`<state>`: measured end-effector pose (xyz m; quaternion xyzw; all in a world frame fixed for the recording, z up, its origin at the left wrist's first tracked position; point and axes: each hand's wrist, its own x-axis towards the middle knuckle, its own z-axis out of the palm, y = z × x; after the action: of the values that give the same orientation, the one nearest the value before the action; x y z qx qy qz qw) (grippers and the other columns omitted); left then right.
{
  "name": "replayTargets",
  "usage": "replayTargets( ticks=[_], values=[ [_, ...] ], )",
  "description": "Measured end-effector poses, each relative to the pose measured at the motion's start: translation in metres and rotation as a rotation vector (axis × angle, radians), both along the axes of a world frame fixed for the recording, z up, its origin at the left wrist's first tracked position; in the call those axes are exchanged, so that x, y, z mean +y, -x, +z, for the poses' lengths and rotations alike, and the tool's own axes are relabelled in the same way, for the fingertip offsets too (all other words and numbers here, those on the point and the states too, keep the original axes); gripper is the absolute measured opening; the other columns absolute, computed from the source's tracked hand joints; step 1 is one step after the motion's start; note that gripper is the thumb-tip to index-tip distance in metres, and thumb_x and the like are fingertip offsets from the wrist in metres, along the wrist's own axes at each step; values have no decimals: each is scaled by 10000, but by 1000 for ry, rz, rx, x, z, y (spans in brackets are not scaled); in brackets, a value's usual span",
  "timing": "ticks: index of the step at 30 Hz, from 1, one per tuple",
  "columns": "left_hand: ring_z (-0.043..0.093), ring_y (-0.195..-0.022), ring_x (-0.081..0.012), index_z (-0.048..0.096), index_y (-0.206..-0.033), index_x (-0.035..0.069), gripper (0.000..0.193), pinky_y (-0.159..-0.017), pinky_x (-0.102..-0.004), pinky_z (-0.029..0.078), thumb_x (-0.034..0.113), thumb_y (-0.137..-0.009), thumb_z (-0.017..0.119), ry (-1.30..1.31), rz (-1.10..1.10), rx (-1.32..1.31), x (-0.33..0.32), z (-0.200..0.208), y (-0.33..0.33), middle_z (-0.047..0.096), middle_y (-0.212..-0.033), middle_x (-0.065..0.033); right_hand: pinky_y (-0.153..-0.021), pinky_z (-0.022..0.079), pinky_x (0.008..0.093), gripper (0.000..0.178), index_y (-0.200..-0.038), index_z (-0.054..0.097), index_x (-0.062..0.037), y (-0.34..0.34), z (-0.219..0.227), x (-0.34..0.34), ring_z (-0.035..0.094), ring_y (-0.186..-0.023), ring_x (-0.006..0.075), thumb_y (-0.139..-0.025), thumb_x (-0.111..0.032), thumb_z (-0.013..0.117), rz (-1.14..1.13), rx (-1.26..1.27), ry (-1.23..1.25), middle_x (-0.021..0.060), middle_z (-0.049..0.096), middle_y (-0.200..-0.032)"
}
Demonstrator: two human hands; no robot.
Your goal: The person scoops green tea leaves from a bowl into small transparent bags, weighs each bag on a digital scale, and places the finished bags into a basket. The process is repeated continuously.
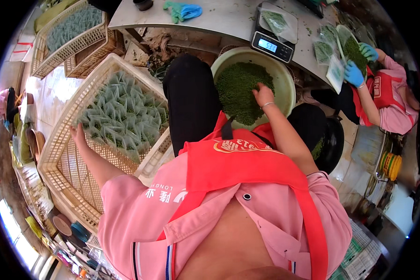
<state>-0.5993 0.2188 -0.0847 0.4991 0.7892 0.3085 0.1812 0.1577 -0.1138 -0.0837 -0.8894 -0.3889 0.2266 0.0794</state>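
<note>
Berries (235,88), or similar small green pieces, lie heaped beneath the right hand (264,94) of a person in a pink shirt (130,214) and red apron (242,168), filling the floor of a pale basin (284,86). That hand bends downward, fingers partly curled and tips at the heap (whether it grips any of the pieces cannot be told), with a thin band (268,104) circling its wrist. Well apart to its left, the left hand (78,135) is loosely open, its fingers extended at the edge of a cluster of clear bags (123,112). Those bags, with green contents, stand packed together to the right of its fingertips in a cream mesh crate (74,172), whose bare floor shows below the hand. Beyond the right hand, a digital scale (274,45) bears a flat clear packet (275,22) of green. Farther to that hand's right, a co-worker's blue-gloved hands (354,73) work beside more greens (353,51).
</note>
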Motion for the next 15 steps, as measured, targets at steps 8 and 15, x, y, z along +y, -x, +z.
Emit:
replayTargets(
  ticks=[8,15],
  values=[
    [531,-1129,-262,495,-1270,71,479,-975,-373,393,267,-850,617,-305,-417,116,-47,103,-265,539,-1261,-144,-843,474,430,416,-1112,563,-66,3,-25,5,597,-981,333,-766,-266,677,51,206,12,181,627,-1023],
    [590,-992,-277,609,-1062,83,317,-918,-382,432,93,-753,673,-695,-1130,38,-101,145,-497,641,-1066,-88,-745,508,369,246,-1015,645,-104,-14,67,5,635,-838,275,-816,-244,613,139,21,-283,96,627,-1084]
  ],
)
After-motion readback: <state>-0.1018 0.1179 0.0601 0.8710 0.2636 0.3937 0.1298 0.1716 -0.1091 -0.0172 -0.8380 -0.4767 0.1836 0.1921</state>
